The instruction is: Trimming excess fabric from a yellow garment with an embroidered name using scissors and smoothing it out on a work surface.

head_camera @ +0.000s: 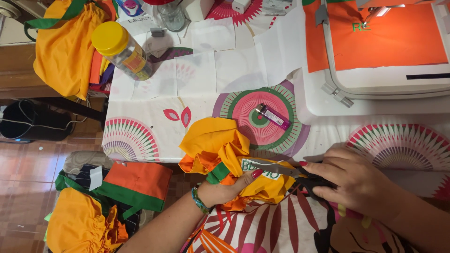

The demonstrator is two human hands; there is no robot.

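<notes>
My left hand (pixel 228 189) grips a bunched yellow and orange cloth piece (pixel 218 145) with green trim at the table's near edge. A white backing patch with green stitched letters (pixel 253 167) sits on the cloth next to my thumb. In my right hand (pixel 352 179) are black-handled scissors (pixel 286 169), their blades lying across the white patch.
A purple lighter (pixel 272 116) lies on the patterned tablecloth (pixel 140 133). An embroidery machine hoop with orange fabric (pixel 398 37) is at the upper right. A yellow-lidded jar (pixel 123 50) and a yellow cloth pile (pixel 65 47) are at the upper left. More sewn pieces (pixel 108 197) lie on the floor.
</notes>
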